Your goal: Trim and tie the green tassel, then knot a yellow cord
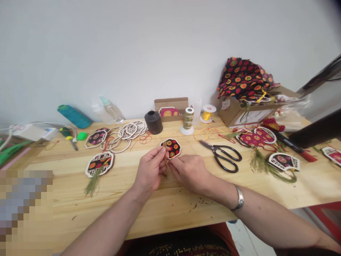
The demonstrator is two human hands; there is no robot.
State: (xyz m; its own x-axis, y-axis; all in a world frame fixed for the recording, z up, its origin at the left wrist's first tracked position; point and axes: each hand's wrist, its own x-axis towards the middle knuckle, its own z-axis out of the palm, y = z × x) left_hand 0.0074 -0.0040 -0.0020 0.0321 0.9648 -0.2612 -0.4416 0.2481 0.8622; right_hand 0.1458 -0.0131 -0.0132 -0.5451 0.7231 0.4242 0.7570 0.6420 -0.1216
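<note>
Near the middle of the table, my left hand [153, 167] pinches a small ornament [174, 147] with a pale wooden rim and black cloth patterned in red and orange rounds. A short olive tuft, like the end of a tassel, shows above my left thumb. My right hand [190, 172] is closed at the ornament's lower edge, its fingertips together; what they grip is hidden. Black-handled scissors [226, 156] lie to the right of my right hand. On the left rests a finished-looking ornament [99, 163] with an olive tassel [93, 179].
Behind my hands stand a black thread cone [153, 122], an olive thread spool [188, 122] and a yellow cord spool [207, 113]. Wooden lattice frames [131, 129] lie at left. A cardboard box [239, 113] with patterned cloth [243, 80] stands at right, near more ornaments [283, 161].
</note>
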